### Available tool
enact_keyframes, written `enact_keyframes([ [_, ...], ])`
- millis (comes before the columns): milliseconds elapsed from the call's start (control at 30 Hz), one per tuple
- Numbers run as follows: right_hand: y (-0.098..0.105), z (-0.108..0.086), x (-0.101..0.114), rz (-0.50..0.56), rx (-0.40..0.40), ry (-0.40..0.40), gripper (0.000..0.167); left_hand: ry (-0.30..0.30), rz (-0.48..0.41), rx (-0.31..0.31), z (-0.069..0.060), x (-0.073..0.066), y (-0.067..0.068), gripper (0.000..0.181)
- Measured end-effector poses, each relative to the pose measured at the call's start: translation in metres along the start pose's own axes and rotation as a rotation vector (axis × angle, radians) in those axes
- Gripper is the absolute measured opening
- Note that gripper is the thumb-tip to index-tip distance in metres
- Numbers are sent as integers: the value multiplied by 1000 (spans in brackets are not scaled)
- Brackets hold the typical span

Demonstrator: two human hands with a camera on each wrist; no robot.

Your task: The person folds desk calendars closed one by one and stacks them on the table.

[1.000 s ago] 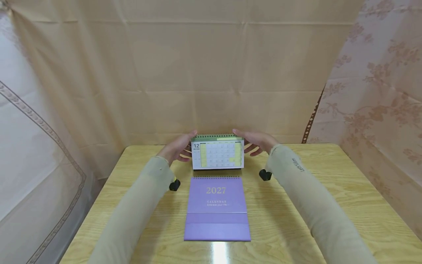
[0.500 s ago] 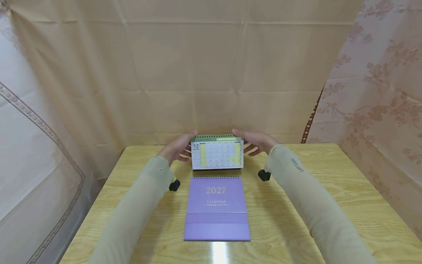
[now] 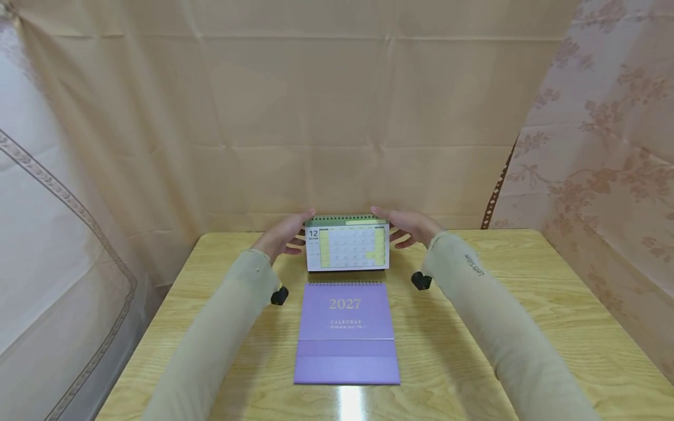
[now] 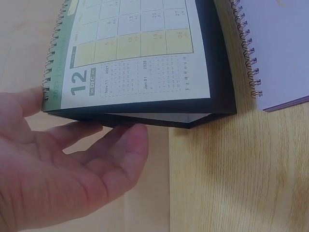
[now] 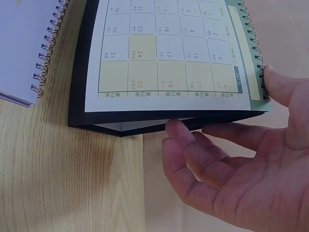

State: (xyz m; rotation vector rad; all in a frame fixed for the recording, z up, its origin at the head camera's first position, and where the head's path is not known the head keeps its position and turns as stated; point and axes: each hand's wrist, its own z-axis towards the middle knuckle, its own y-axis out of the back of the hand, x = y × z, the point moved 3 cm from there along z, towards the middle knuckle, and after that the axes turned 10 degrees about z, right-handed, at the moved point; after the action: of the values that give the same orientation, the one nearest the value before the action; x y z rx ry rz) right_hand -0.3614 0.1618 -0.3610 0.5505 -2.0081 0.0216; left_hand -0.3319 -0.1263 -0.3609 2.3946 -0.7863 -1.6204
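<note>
A spiral-bound desk calendar (image 3: 347, 245) stands upright like a tent near the table's far edge, its green-topped December page facing me. My left hand (image 3: 284, 235) holds its left end, thumb at the coil and index finger against the black stand, as the left wrist view shows. At the other end my right hand (image 3: 413, 225) grips it likewise, thumb on the top corner and fingers at the stand's side and back. Just in front, a purple 2027 calendar (image 3: 346, 351) lies flat, its coil toward the standing one. The rear of the stand is hidden in the head view.
Both calendars are on a light wooden table (image 3: 474, 327) with rounded far corners. A beige curtain (image 3: 295, 105) hangs close behind the table, and patterned cloth (image 3: 621, 146) hangs at the right. Small black devices (image 3: 421, 280) sit at the wrists.
Almost nothing differs. My right wrist has shifted very slightly to the left; both hands keep their places at the standing calendar's ends, and the purple one lies as before.
</note>
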Motion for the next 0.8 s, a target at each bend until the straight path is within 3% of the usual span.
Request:
enact_keyframes([
  [233, -1, -3, 1, 16, -23, 26, 68, -3, -8, -16, 3, 0, -1, 66],
  [533, 0, -2, 0, 23, -34, 34, 73, -2, -33, -50, 7, -1, 0, 58],
  [800, 0, 1, 1, 30, -30, 54, 57, 7, -34, -105, 8, -3, 1, 54],
])
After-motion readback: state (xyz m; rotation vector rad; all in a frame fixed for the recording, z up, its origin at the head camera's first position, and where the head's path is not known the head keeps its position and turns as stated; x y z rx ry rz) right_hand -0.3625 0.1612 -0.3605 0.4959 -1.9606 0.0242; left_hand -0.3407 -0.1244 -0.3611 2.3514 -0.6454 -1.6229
